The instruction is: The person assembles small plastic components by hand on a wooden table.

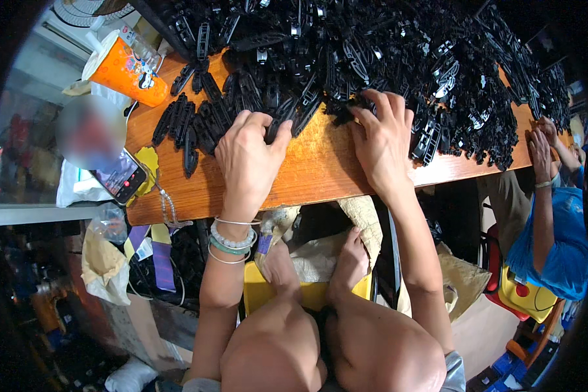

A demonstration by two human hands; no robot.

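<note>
A big heap of small black plastic parts [333,52], many of them long and slotted, covers the far side of the wooden table [313,153]. My left hand [248,157], palm down at the heap's near edge, has its thumb and forefinger closed around a dark elongated part [274,127]. To the right, my right hand [382,140] curls over the heap's edge, its thumb and fingertips against a small black part [344,111]. The fingertips partly cover both parts. Longer black pieces [183,124] lie side by side left of my left hand.
An orange cup [125,70] with a straw stands at the table's left end, near a lit phone [121,176] and a yellow cloth-like item [148,166]. At far right, another person's hand [540,153] rests by the heap. A yellow stool [258,287] is beneath my feet.
</note>
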